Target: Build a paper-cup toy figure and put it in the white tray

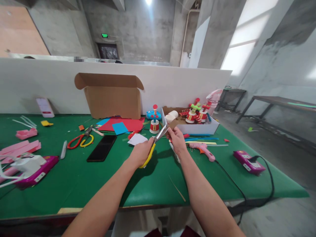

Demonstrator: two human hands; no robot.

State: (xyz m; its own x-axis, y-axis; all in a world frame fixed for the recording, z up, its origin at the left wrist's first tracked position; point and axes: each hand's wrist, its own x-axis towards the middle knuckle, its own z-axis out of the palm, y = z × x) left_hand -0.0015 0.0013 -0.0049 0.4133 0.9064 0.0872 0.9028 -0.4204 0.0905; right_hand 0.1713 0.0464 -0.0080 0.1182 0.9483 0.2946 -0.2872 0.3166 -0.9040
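My left hand (142,152) is closed on a pair of scissors (149,158) with yellow handles, its metal blades pointing up and to the right. Between finger and thumb, my right hand (178,140) grips a small brown piece of cardboard (173,123). The scissor blades meet the cardboard's left side; whether they cut into it I cannot tell. Just beyond the blades stands a red and white paper-cup figure (154,125) with a red ball on top. A white paper piece (137,139) lies left of my left hand.
A pink glue gun (202,150) with a black cord lies to the right, near a purple power strip (249,162). Behind is a white box (202,128) holding more cup figures. Leftward are a black phone (102,148), red-and-yellow-handled pliers (81,140) and an open cardboard box (113,102).
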